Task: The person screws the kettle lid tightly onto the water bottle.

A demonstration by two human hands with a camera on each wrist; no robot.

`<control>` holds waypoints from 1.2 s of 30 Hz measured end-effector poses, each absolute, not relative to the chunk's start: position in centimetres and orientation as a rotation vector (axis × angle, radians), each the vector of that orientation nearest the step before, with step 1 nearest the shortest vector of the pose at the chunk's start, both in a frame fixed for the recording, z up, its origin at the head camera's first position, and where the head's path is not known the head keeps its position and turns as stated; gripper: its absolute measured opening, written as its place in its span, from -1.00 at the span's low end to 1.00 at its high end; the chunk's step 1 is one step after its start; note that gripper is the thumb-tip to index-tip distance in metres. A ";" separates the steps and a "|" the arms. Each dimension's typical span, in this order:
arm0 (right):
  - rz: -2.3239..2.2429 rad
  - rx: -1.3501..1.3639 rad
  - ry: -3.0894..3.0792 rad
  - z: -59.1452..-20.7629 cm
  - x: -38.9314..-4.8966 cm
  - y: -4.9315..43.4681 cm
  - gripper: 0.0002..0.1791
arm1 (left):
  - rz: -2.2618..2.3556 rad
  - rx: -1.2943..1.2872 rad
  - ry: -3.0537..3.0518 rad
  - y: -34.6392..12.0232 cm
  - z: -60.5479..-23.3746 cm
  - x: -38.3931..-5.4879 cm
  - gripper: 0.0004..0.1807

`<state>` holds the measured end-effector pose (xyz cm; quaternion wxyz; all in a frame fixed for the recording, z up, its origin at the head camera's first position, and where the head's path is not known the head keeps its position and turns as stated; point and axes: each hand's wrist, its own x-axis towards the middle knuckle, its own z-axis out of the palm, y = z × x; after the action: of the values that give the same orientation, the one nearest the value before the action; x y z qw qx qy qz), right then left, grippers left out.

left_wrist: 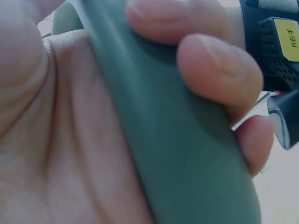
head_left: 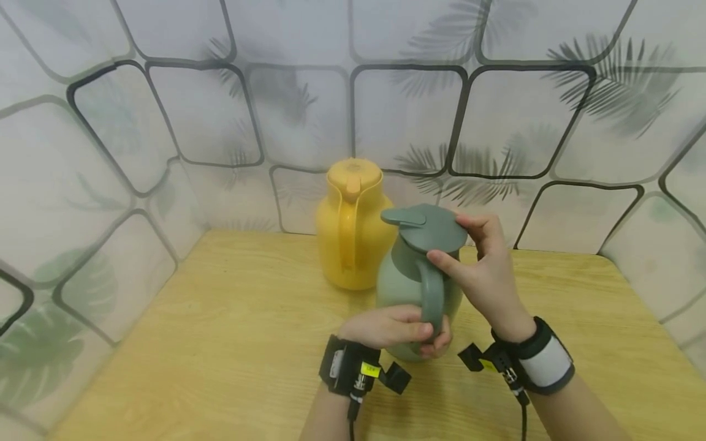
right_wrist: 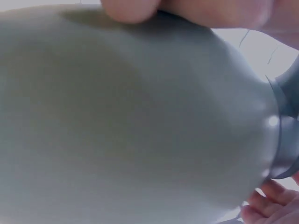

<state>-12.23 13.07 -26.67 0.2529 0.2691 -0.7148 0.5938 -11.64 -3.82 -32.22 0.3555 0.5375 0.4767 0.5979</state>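
Observation:
A green vacuum jug [head_left: 399,282] stands on the table right of centre, leaning slightly. My left hand [head_left: 394,327] grips the lower part of its dark green handle [head_left: 432,294], the fingers curled round it; the left wrist view shows the handle [left_wrist: 154,121] across the palm. Up at the top, my right hand [head_left: 491,275] holds the flat lid [head_left: 436,229] by its edge, thumb near the handle and fingers on the far right side. The lid's lever points left. In the right wrist view the pale jug body [right_wrist: 140,121] fills most of the picture.
A yellow jug [head_left: 380,239] with a closed lid stands just behind and left of the green one, its handle toward me. Patterned cloth walls [head_left: 309,122] border the wooden table [head_left: 220,343] at the back and sides. Straps with small cameras sit on both wrists.

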 end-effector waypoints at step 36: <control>0.553 1.469 -2.731 -15.6 -14.8 14.9 -0.32 | 1.520 1.423 1.234 -3.7 -32.4 -11.9 -0.26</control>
<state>-14.77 14.91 -15.59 -0.0043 0.4664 -0.8670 0.1756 -11.85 -3.73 -32.39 0.3529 0.5500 0.4770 0.5877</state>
